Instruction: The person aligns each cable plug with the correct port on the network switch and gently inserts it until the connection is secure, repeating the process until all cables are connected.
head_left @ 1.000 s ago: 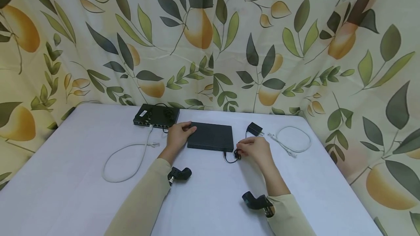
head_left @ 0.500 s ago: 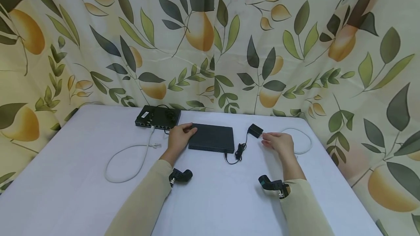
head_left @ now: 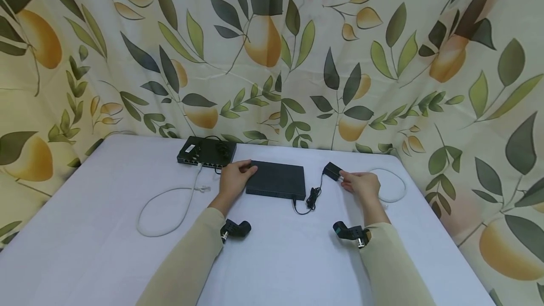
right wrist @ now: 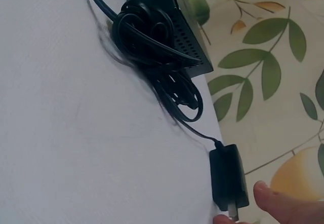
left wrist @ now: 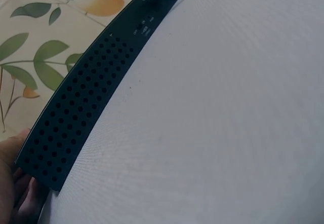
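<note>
My left hand (head_left: 233,179) grips the left end of a flat black network switch (head_left: 275,179), with the thumb over its top. In the left wrist view, its vented side panel (left wrist: 83,95) shows small printed labels and a power plug at the far end. A bundled black cord (head_left: 313,197) runs from that plug to a black power adapter (head_left: 332,171). My right hand (head_left: 360,185) is at the adapter's prongs. In the right wrist view, one fingertip lies right beside the metal prong (right wrist: 233,211), while the thumb (right wrist: 273,201) stands apart from the adapter (right wrist: 228,178).
A second black network switch (head_left: 206,151) with ports and a coiled cord on top stands at the back left. A white network cable (head_left: 144,202) from it loops on the left. Another white cable (head_left: 403,188) lies partly behind my right hand. A patterned curtain (head_left: 272,60) hangs behind the table.
My right hand has left the bundled cord and moved right to the adapter's prongs, edging closer to them in the last half second. My left hand stays on the network switch.
</note>
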`<control>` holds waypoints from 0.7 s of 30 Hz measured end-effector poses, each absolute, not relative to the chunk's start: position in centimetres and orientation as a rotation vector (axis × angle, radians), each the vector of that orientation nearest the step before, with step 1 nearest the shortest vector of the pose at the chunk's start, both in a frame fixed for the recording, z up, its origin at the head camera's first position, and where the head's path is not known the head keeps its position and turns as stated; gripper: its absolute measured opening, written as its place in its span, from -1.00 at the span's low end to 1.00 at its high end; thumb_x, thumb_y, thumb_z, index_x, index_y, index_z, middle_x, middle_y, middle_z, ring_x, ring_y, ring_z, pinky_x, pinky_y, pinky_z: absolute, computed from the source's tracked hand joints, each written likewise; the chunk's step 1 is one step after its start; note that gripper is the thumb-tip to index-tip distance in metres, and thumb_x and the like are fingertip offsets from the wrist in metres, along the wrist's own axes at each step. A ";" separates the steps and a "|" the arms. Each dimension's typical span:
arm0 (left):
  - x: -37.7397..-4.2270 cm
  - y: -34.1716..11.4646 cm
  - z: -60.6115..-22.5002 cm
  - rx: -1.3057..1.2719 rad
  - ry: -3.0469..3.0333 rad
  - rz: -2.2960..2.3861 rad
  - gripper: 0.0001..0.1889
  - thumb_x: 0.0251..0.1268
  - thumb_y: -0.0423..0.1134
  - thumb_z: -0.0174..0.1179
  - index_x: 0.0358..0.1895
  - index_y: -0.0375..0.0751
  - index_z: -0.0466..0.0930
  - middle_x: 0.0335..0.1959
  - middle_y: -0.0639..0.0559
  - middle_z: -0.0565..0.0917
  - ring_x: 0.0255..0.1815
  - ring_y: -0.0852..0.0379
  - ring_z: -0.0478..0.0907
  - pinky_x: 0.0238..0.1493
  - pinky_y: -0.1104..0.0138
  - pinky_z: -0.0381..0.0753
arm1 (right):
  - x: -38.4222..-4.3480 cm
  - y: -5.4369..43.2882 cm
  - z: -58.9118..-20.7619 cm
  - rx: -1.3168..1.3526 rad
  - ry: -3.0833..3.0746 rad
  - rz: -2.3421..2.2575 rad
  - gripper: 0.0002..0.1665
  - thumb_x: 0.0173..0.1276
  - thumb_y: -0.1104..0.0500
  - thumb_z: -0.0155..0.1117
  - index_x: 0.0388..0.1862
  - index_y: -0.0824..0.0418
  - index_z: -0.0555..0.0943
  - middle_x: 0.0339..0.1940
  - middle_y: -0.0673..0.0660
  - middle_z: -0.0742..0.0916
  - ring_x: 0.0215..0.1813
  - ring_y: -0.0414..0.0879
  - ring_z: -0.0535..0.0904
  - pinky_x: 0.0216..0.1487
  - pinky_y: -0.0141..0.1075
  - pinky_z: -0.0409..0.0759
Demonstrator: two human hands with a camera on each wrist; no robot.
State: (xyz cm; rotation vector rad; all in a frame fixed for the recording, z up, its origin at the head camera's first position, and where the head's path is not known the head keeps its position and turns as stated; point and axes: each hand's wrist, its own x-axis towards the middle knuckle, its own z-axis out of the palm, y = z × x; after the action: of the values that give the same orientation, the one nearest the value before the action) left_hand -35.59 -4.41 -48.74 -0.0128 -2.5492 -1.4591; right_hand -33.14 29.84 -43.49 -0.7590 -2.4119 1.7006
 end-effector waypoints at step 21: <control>-35.7 -4.5 -49.0 -0.028 -2.544 -1.418 -0.59 0.26 -0.05 0.34 0.12 -0.14 0.68 -0.15 -0.02 0.77 -0.16 0.09 0.63 -0.11 0.21 0.64 | -33.4 28.1 -43.7 -0.762 -2.418 1.629 -0.48 0.24 0.22 0.41 0.08 0.55 0.59 -0.49 0.15 0.77 -0.56 -0.32 0.66 -0.34 -0.45 0.70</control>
State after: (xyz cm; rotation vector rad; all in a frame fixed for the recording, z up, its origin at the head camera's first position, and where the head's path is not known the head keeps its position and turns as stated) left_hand -35.68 -4.46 -49.04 -0.0284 -2.5436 -1.4178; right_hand -33.43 28.13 -43.66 -0.7617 -2.4178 1.6289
